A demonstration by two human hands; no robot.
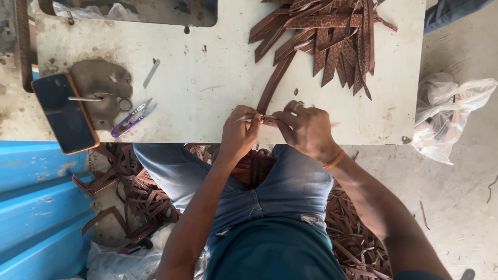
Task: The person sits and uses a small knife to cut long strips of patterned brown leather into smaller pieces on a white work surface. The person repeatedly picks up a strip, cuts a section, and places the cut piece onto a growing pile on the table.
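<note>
Brown strip: a long patterned fabric strip (pixel 273 83) lies on the white table (pixel 207 98), its near end pinched at the table's front edge between both hands.
Left hand: the left hand (pixel 238 134) is closed in a pinch around a thin metal tool (pixel 243 119), which looks like a slim rod or tweezer, with its tip laid against the strip's end.
Right hand: the right hand (pixel 306 129) has its fingers pressed together over the same end, thumb and forefinger clamping the fabric (an orange band sits at the wrist).
Doing it well: my judgement is that the work is fine handling of the strip's tip with the tool, so the right hand should keep the end flat and taut while the tool works close to the fingertips. A slack grip would probably let the narrow fabric twist.
Long axis: the strip runs diagonally, from the hands near the front edge up and to the right toward the pile of strips (pixel 332 41) at the far side.
Pointing: the worked end faces the person; the far end reaches the pile and seems to touch it.
Nearby: purple thread snips (pixel 132 119) and a dark phone (pixel 65 111) lie well to the left, apart from the hands.
Below: more brown strips (pixel 140 202) are heaped on the floor around the person's knees.
</note>
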